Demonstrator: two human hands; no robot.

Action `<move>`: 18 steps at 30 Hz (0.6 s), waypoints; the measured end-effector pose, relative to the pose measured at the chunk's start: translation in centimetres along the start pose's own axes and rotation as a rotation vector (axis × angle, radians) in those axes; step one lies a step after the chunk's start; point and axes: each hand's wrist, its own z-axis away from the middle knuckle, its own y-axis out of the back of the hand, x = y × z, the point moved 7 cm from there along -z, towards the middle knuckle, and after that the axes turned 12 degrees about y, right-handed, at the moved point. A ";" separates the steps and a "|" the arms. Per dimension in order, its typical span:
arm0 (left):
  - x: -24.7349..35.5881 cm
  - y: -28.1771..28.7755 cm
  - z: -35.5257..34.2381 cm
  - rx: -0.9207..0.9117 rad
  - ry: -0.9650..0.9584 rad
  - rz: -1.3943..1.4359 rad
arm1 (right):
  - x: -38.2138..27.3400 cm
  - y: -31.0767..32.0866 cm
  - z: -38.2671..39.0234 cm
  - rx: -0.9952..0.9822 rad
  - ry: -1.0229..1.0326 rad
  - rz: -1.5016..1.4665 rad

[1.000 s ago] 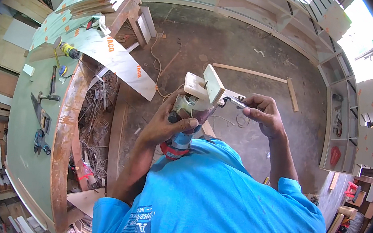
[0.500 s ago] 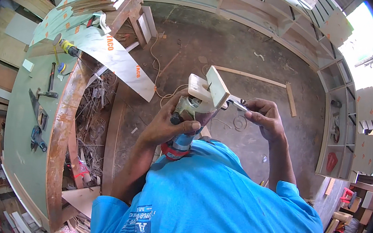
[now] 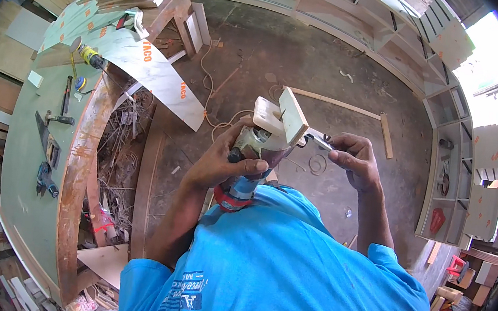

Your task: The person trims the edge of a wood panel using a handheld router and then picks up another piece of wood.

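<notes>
My left hand (image 3: pixel 220 161) is wrapped round the body of a trim router (image 3: pixel 243 187), a power tool with blue and red bands, held against my chest. At its upper end sit a pale slotted base plate (image 3: pixel 267 114) and an upright flat board (image 3: pixel 292 122) fixed across it. Just right of the board, my right hand (image 3: pixel 356 161) pinches a slim silver metal tool (image 3: pixel 322 141) between thumb and fingers. That tool's far end reaches the back of the board, where its tip is partly hidden; its exact kind is not clear.
To the left stands a green-topped workbench (image 3: pixel 34 149) with a hammer (image 3: pixel 60 118), a handsaw (image 3: pixel 41 132), a yellow power tool (image 3: pixel 91 56) and a marble-patterned sheet (image 3: pixel 165 81). Wooden strips (image 3: pixel 341 103) lie on the floor. White shelving (image 3: pixel 452 154) lines the far and right sides.
My view has shifted slightly, so the bench sits a little differently in the picture. Both hands keep their grips, and the silver tool stays at the board with hardly any movement.
</notes>
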 end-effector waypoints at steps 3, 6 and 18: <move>0.1 0.2 -0.1 -0.011 -0.011 -0.017 | -0.3 -0.3 -0.2 0.001 -0.013 0.008; -0.1 0.4 -0.3 -0.023 -0.011 0.003 | -0.4 -0.3 -0.3 0.006 -0.019 0.016; -0.3 1.0 -0.4 -0.003 -0.077 0.038 | -0.5 -0.5 -1.2 -0.008 -0.037 0.011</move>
